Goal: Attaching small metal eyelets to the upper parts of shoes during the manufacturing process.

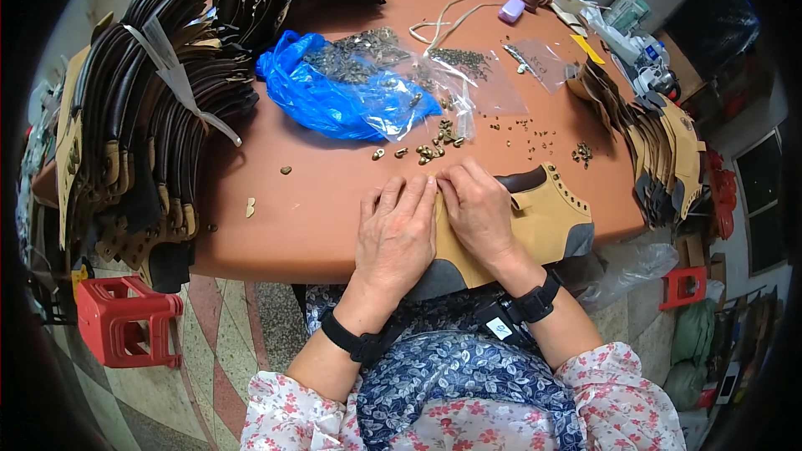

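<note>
A tan shoe upper (547, 215) with dark grey corner patches and a dark brown lining lies at the table's near edge. A curved row of dark eyelets runs along its right flap. My right hand (476, 209) pinches its upper left edge. Against that same edge my left hand (396, 225) presses, its fingers bunched and its thumb hidden. Both hands' fingertips meet there, and whatever small piece may be between them is hidden. Just beyond my fingers lie several brass-coloured lace hooks (432, 153) in a loose heap.
Tied stacks of dark uppers (125, 134) stand at left; tan uppers (664, 150) at right. A blue plastic bag (309, 100) and a clear bag (493, 88) hold small metal fittings. Tiny eyelets (535, 138) lie scattered. A red stool (125, 321) stands on the floor.
</note>
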`<state>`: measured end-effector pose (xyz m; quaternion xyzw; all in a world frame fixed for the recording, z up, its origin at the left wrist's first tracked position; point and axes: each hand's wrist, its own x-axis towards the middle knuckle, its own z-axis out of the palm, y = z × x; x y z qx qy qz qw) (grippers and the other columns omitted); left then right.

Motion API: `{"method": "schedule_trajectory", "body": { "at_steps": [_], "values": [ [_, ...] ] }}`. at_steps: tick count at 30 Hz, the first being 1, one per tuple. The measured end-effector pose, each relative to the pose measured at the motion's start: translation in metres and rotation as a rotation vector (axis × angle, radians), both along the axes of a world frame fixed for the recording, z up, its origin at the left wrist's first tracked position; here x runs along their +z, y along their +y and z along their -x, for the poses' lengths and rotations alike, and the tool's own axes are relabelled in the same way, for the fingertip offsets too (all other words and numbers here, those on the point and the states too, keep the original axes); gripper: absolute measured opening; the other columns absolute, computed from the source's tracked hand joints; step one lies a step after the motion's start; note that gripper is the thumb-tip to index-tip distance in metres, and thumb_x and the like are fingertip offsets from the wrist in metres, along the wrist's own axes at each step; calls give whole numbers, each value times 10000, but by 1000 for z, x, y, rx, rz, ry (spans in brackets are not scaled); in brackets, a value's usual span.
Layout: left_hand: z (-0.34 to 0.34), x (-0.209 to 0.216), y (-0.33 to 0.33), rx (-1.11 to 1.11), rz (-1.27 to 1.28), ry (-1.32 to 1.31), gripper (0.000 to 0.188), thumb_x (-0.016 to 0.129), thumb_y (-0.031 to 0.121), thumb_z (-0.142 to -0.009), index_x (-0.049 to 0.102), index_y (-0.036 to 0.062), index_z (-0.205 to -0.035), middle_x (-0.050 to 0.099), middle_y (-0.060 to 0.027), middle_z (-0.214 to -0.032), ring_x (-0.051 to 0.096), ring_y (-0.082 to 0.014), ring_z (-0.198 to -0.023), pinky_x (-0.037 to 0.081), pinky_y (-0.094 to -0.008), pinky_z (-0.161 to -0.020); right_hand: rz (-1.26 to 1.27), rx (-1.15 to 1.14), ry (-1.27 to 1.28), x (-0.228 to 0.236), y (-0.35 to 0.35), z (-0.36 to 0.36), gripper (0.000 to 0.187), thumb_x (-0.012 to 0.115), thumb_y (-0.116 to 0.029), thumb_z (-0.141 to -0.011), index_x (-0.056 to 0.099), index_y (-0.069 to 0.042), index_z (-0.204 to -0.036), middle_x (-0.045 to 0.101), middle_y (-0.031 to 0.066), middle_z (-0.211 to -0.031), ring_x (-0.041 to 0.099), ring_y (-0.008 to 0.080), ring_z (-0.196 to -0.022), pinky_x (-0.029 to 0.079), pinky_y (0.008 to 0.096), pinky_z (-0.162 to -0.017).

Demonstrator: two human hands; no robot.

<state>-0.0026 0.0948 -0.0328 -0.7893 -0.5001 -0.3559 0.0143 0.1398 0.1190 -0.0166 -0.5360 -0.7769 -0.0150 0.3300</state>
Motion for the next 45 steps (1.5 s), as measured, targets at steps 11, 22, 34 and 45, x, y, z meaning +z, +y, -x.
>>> {"method": "schedule_trajectory", "body": {
  "at_steps": [11, 22, 34, 45],
  "values": [
    [0, 0, -1, -5, 5, -2, 304, 654, 125, -869, 685, 29, -1156, 651, -68, -1189, 573, -254, -1112, 416, -406, -934, -4, -9, 44, -1, 0, -1, 39, 674, -63, -863, 653, -38, -883, 611, 120, -840, 641, 337, -761, 514, 413, -646],
    [0, 0, -1, 3, 15, 1, 305, 646, 125, -875, 685, 36, -1164, 654, -69, -1202, 575, -261, -1118, 417, -412, -938, 23, 2, 41, -2, 1, -3, 29, 657, -74, -853, 641, -53, -864, 605, 105, -858, 647, 307, -803, 523, 414, -670],
    [-1, 2, 0, 12, 0, -3, 294, 645, 124, -882, 689, 33, -1158, 660, -68, -1194, 581, -262, -1116, 421, -406, -937, 29, 19, 73, -4, -1, -4, 48, 655, -90, -858, 660, -45, -873, 598, 114, -856, 643, 322, -802, 521, 422, -677],
    [-1, 0, -1, 8, 19, -3, 299, 652, 128, -878, 692, 38, -1160, 660, -72, -1195, 578, -265, -1122, 422, -407, -943, 134, 25, 148, -1, -2, -8, 93, 664, -96, -856, 709, -39, -916, 620, 115, -891, 648, 328, -808, 523, 418, -696]
  ]
}}
